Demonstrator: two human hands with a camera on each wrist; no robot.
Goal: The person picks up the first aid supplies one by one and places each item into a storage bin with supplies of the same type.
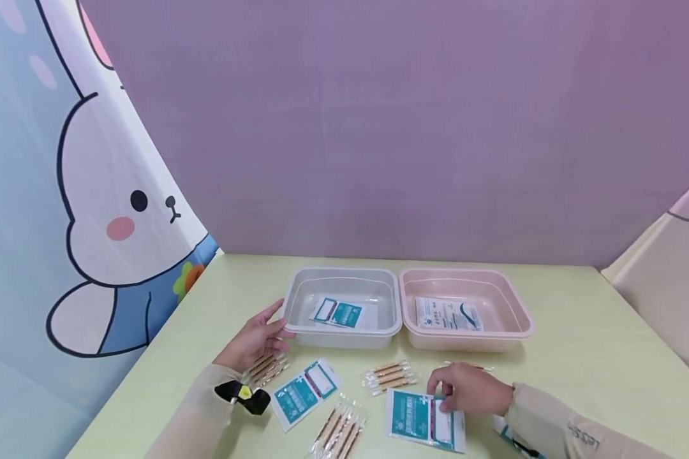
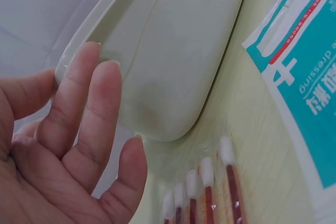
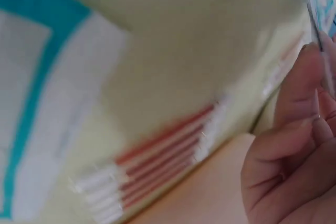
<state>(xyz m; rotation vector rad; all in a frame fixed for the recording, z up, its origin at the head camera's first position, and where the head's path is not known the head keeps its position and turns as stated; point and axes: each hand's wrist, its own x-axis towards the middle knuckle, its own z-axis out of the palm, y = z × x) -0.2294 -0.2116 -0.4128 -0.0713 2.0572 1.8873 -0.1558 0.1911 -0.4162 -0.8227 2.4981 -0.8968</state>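
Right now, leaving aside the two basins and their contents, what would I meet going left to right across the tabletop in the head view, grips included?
Left grip → flat-lying teal-and-white packet → nearest swab bundle → middle swab bundle → held teal-and-white packet → right grip.

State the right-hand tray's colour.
The right-hand tray is pale pink, best seen in the head view.

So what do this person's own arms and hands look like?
Both hands, left hand and right hand, are ungloved. The left sleeve and right sleeve are long and pale beige; the right one carries dark lettering. A small black device with a yellow patch sits at the left wrist. Something black partly shows by the right cuff.
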